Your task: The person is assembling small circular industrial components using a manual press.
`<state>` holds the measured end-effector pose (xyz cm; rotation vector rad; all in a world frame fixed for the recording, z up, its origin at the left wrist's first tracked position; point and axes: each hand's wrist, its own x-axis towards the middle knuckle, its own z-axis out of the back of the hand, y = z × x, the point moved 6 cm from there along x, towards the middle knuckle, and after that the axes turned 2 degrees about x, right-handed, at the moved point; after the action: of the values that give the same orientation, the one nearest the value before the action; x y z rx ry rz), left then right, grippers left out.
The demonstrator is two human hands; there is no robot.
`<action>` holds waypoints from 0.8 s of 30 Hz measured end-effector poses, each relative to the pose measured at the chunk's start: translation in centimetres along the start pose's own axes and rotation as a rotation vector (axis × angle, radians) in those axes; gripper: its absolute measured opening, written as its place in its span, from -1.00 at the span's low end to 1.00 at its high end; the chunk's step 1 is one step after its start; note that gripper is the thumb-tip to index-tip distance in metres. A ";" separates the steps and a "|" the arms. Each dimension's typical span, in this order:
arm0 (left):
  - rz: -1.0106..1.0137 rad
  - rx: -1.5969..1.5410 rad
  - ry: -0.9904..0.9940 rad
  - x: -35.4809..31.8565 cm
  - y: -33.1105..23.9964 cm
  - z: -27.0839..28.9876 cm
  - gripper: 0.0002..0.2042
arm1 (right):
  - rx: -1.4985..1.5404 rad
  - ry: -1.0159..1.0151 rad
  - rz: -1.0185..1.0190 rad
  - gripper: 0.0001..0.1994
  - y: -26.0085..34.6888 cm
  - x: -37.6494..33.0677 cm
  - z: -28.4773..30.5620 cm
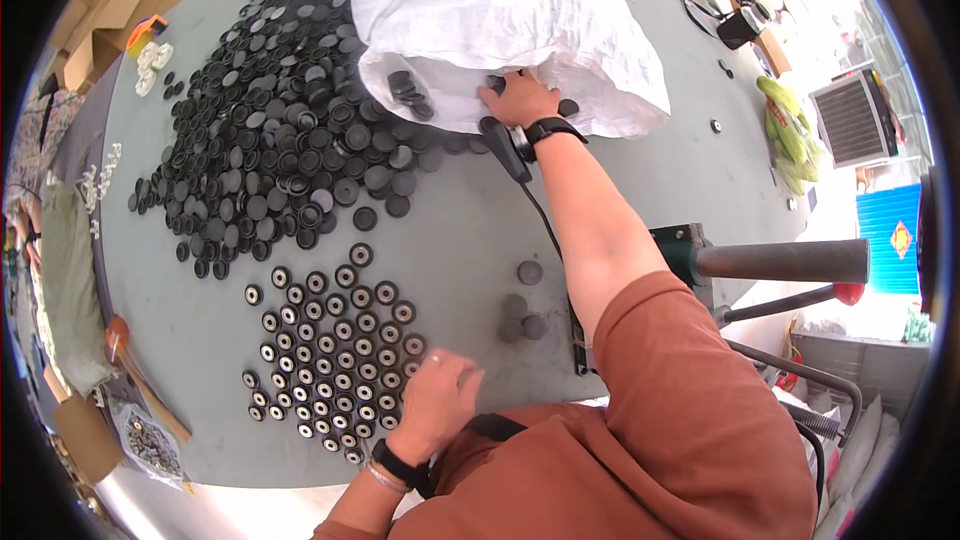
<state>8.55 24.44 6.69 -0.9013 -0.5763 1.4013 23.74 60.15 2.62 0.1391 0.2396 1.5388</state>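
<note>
My right hand [525, 100] reaches into the mouth of a white woven sack [480, 10] lying at the far side of the table. Its thumb and fingers are around a black round cap [497, 84]; the fingertips are partly hidden. More black caps [408, 92] lie just inside the sack's opening. My left hand [440, 398] hovers at the right edge of a block of black rollers with metal centres [343, 380], standing in rows near me. Its fingers look bent but are blurred.
A big heap of black caps [270, 130] covers the table's far left. Several loose caps [530, 272] lie right of the middle. A hand press with a grey bar [780, 261] stands at the right. A wooden-handled tool [150, 390] and a bag of small parts [148, 440] sit at the left edge.
</note>
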 end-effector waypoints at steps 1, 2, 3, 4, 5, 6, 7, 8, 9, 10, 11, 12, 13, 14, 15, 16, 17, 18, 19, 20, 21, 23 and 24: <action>0.004 -0.021 0.011 -1.0 0.2 0.2 -0.90 | -0.010 0.026 0.003 -0.49 0.3 -0.5 0.0; 0.010 -0.024 0.002 -2.0 0.5 0.5 -0.90 | -0.019 -0.048 0.051 -0.52 0.6 -1.6 0.0; 0.015 -0.027 -0.021 -3.3 1.0 1.1 -0.92 | -0.052 -0.021 0.045 -0.54 1.2 -2.9 0.0; 0.018 -0.028 -0.048 -4.3 1.3 1.8 -0.92 | -0.084 0.003 0.041 -0.55 2.0 -4.2 0.7; 0.016 -0.030 -0.058 -5.2 1.4 2.5 -0.92 | -0.100 0.051 0.047 -0.57 2.8 -5.4 1.8; 0.075 -0.029 -0.080 -6.3 1.8 3.3 -0.93 | -0.115 0.107 0.052 -0.58 3.7 -6.8 2.8; 0.136 -0.028 -0.103 -7.4 2.4 3.8 -0.94 | -0.133 0.048 0.086 -0.62 5.3 -7.8 4.0; 0.141 -0.026 -0.111 -8.4 2.8 3.8 -0.94 | -0.129 0.049 0.095 -0.62 6.2 -7.4 3.5; 0.178 -0.072 -0.129 -9.4 3.4 3.8 -0.95 | -0.054 -0.055 0.173 -0.63 7.6 -6.5 3.5; 0.225 -0.113 -0.156 -10.2 3.9 4.0 -0.96 | 0.031 -0.154 0.259 -0.63 9.5 -5.5 3.2; 0.231 -0.103 -0.159 -10.4 3.7 3.8 -0.96 | 0.128 -0.115 0.360 -0.69 11.5 -4.6 2.5; 0.233 -0.099 -0.168 -10.5 3.7 3.4 -0.96 | 0.150 -0.097 0.542 -0.73 12.9 -3.1 1.4; 0.232 -0.132 -0.159 -10.5 3.8 2.7 -0.96 | 0.143 -0.057 0.623 -0.74 14.0 -1.7 -0.3; 0.230 -0.168 -0.149 -10.5 3.7 2.2 -0.95 | 0.131 -0.017 0.703 -0.75 14.9 -1.1 -1.7; 0.220 -0.190 -0.161 -10.3 3.1 2.3 -0.95 | 0.135 -0.013 0.711 -0.75 15.2 -1.5 -2.2; 0.224 -0.190 -0.167 -10.1 2.9 2.5 -0.95 | 0.100 -0.060 0.704 -0.74 15.1 -2.0 -2.4; 0.222 -0.187 -0.169 -9.9 2.6 2.6 -0.95 | 0.064 -0.109 0.695 -0.72 14.7 -2.5 -2.5; 0.233 -0.176 -0.179 -9.9 2.6 3.0 -0.95 | -0.029 0.003 0.651 -0.69 14.9 -3.6 -2.8; 0.232 -0.176 -0.184 -9.4 2.7 3.2 -0.95 | 0.008 -0.103 0.703 -0.72 13.7 -4.8 -2.7; 0.185 -0.190 -0.170 -8.8 2.6 3.4 -0.94 | 0.050 -0.210 0.754 -0.74 12.2 -6.3 -2.6; 0.145 -0.203 -0.156 -8.2 2.4 3.5 -0.91 | 0.051 -0.258 0.750 -0.74 11.2 -7.6 -2.3; 0.106 -0.176 -0.178 -6.0 1.8 4.1 -0.89 | 0.016 -0.256 0.695 -0.75 8.8 -10.3 -1.6; 0.052 -0.154 -0.193 -4.3 1.4 4.4 -0.86 | -0.024 -0.215 0.643 -0.76 7.7 -11.3 -0.4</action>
<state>3.71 21.02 8.75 -0.9138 -0.8208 1.5168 15.96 49.10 4.80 0.3885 -0.0025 2.1451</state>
